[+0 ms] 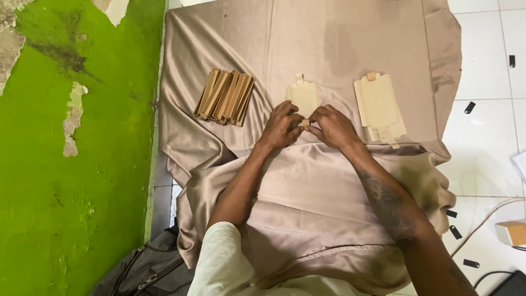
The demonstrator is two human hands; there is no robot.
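My left hand and my right hand meet at the near end of a flat pale cardboard cutout lying on a beige satin cloth. Fingers of both hands pinch the cutout's bottom tab between them. To the left lies a bundle of folded brown cardboard pieces, stacked on edge. On the right rests a pile of flat pale cutouts, fanned slightly at its near end.
The cloth covers a white tiled floor beside a green wall with peeling paint. Small black clips lie scattered on the tiles at right. A small cardboard box and a white cable sit at the right edge; a dark bag lies bottom left.
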